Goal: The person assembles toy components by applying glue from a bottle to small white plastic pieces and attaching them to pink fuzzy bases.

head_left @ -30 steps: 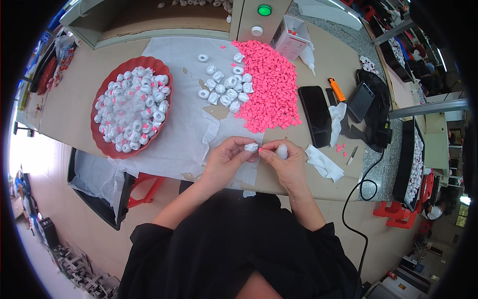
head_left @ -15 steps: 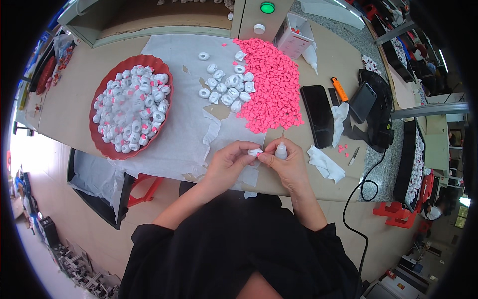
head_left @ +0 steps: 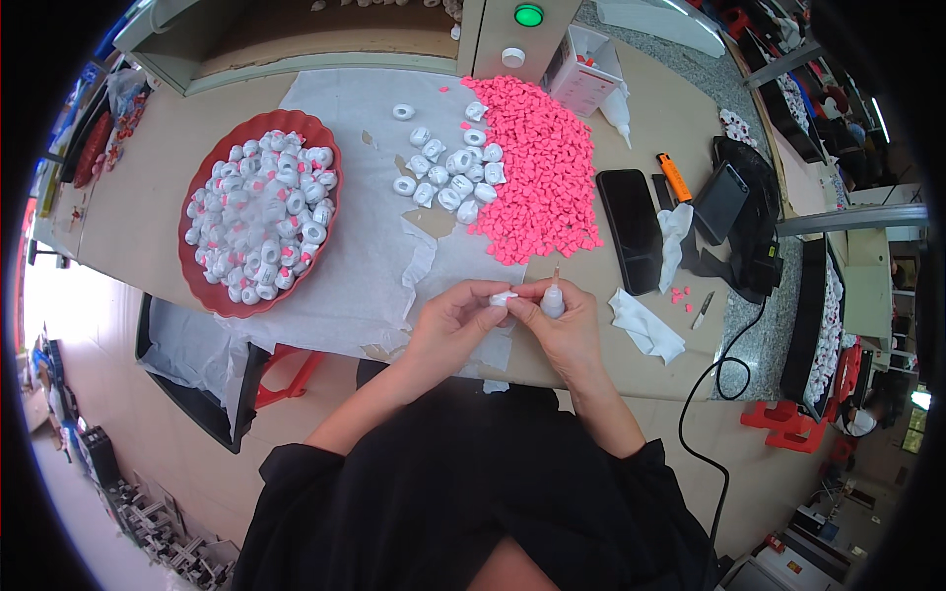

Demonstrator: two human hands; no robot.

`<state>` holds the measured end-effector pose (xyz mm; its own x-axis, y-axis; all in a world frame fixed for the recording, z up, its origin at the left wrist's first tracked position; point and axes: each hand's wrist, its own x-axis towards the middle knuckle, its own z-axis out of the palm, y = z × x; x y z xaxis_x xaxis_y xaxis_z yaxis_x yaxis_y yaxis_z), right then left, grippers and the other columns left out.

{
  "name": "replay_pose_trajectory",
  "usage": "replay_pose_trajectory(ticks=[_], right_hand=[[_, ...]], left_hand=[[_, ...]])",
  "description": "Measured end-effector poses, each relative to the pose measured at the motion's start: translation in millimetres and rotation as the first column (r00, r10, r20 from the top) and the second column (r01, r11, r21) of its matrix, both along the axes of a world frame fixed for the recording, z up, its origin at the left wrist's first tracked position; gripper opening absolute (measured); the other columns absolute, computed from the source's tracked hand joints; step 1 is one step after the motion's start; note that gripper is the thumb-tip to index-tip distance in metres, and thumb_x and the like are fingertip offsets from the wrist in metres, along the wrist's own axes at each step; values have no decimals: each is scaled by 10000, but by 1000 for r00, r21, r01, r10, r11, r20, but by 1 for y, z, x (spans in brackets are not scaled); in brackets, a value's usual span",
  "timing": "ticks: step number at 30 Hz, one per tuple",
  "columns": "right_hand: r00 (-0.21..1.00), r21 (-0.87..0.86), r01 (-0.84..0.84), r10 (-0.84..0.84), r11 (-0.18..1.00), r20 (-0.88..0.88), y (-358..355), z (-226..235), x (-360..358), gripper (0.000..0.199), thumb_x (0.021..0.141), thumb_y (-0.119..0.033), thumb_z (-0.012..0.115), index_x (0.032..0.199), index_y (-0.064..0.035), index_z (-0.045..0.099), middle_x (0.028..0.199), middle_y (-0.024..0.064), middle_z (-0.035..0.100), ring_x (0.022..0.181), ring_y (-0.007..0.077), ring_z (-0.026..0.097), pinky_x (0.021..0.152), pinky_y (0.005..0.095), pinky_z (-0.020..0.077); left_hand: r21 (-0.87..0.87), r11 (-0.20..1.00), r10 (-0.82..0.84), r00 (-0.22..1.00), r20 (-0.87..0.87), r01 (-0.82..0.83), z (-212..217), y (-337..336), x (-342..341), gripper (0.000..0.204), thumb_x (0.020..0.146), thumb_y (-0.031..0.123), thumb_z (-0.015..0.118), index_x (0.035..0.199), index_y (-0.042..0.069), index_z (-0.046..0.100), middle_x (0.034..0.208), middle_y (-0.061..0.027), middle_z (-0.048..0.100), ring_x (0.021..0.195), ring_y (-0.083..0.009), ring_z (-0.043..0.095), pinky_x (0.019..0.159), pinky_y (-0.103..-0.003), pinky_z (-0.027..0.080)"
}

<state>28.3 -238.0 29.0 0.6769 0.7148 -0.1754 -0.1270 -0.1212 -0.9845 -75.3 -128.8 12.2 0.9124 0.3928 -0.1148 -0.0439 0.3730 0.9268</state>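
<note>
My left hand (head_left: pixel 451 325) pinches a small white rounded piece (head_left: pixel 502 298) between thumb and fingers, near the table's front edge. The thumb and forefinger of my right hand (head_left: pixel 572 337) touch the same piece from the other side. Tucked in my right hand is a small needle-tip squeeze bottle (head_left: pixel 554 302), its thin tip pointing away from me. Beyond my hands lies a heap of small pink pieces (head_left: pixel 537 167). Several loose white pieces (head_left: pixel 458 161) lie just left of the heap.
To the left, a red scalloped bowl (head_left: pixel 187 231) holds many white pieces, some with pink bits. A phone (head_left: pixel 629 231), crumpled white tissue (head_left: pixel 645 325), orange cutter (head_left: pixel 673 177) and small blade (head_left: pixel 703 310) lie right. A white box (head_left: pixel 581 74) and grey cabinet (head_left: pixel 478 39) stand behind.
My right fingers have shifted slightly left and closed more over the white piece. The pink spot seen on it before is now hidden. The bottle moved slightly left with my hand.
</note>
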Motion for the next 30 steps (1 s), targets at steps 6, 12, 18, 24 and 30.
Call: replay_pose_trajectory(ticks=[6,12,18,24,30], right_hand=[[997,61,-39,43,997,-63,-3,3,0,138,747,-54,618,855,28,594,782,55,592,721,74,532,631,202,428],[994,55,-52,46,997,98,-4,-7,0,136,754,-29,594,884,11,595,770,45,580,725,81,538,637,204,424],[999,35,-29,30,999,-29,-2,0,-1,134,754,-24,590,883,12,597,784,48,582,729,83,542,640,201,425],[971,119,-36,7,992,237,-2,-13,-2,128,718,22,588,846,17,599,740,69,574,671,114,541,604,224,423],[943,143,6,-53,990,329,2,-14,-7,85,697,45,579,780,25,582,727,88,564,645,143,538,574,234,419]], left_hand=[[-32,999,10,1000,-8,-10,1,3,0,197,822,19,505,1016,-16,501,891,-72,569,790,-112,551,723,-235,452],[-48,999,24,999,-30,-26,2,2,1,181,813,4,510,992,-20,507,891,-73,570,786,-107,553,716,-225,453],[-59,997,39,998,-46,-41,7,1,4,175,806,-11,512,981,-19,509,889,-64,567,782,-79,539,707,-203,449],[-6,999,47,992,-114,-48,1,1,3,164,794,-22,511,957,-27,522,857,-51,571,743,-64,533,682,-191,450],[-65,993,90,993,-82,-95,4,-1,6,176,791,-33,495,963,-32,530,827,-49,574,732,-61,533,680,-199,455]])
